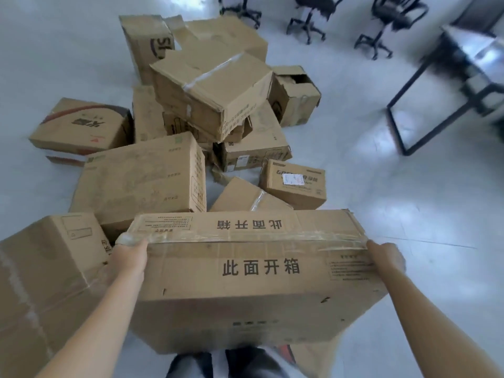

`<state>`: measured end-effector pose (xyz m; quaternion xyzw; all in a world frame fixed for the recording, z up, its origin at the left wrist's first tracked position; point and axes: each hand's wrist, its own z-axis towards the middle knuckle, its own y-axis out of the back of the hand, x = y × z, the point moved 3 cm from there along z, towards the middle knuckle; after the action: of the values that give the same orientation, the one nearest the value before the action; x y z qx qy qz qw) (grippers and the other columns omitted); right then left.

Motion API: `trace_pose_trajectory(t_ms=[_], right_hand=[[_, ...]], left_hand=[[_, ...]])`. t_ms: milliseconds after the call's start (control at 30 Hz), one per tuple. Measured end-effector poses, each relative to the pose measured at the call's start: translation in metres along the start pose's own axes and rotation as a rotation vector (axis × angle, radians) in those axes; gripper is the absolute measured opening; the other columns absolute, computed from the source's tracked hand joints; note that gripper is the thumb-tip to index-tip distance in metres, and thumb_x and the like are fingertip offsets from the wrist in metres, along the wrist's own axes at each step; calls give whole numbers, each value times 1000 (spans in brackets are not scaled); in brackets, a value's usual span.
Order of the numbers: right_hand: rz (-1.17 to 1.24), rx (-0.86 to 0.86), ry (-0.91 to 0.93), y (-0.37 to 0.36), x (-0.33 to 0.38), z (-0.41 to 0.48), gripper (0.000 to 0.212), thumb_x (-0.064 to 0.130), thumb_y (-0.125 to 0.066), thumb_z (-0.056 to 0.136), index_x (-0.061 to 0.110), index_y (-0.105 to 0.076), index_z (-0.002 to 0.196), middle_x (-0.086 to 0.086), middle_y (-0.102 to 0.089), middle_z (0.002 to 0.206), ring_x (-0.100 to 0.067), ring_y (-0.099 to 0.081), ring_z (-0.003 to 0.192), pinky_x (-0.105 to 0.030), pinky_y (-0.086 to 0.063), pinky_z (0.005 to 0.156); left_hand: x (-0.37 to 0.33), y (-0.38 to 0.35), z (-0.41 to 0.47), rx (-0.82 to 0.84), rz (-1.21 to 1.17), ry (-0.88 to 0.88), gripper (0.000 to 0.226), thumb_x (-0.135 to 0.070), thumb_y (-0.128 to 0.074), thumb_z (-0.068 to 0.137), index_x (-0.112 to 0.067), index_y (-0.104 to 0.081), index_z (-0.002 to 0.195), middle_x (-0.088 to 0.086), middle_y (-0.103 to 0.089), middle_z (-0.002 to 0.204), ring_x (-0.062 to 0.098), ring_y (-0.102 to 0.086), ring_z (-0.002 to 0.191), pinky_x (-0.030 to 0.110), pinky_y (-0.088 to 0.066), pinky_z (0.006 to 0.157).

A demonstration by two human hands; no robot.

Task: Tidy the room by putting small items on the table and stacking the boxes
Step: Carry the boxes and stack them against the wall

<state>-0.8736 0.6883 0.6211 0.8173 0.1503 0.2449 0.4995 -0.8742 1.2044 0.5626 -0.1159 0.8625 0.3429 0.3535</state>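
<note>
A wide taped cardboard box point(251, 279) with black printed characters on top is held off the floor in front of me. My left hand point(128, 259) grips its left end and my right hand point(386, 257) grips its right end, with the fingertips hidden behind the box's sides. Beyond it lies a loose heap of several cardboard boxes point(210, 88) on the pale floor, one of them tilted on top. A big box point(141, 178) lies just behind the held one. Another box point(41, 282) stands at my lower left.
A black-framed table point(463, 75) stands at the right, partly blurred. Three black office chairs point(308, 15) line the far edge. A small labelled box point(293, 184) sits right of the heap. Open pale floor point(409, 192) spreads to the right.
</note>
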Motion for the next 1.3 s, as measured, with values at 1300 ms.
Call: trace_pose_trajectory(t_ms=[1300], right_hand=[[721, -986, -978, 205, -716, -395, 31, 32, -48, 94, 5, -54, 80, -14, -56, 81, -21, -45, 63, -28, -30, 54]], left_hand=[[24, -231, -725, 1165, 447, -1130, 38, -31, -51, 91, 4, -53, 107, 26, -55, 115, 44, -45, 120, 41, -34, 101]])
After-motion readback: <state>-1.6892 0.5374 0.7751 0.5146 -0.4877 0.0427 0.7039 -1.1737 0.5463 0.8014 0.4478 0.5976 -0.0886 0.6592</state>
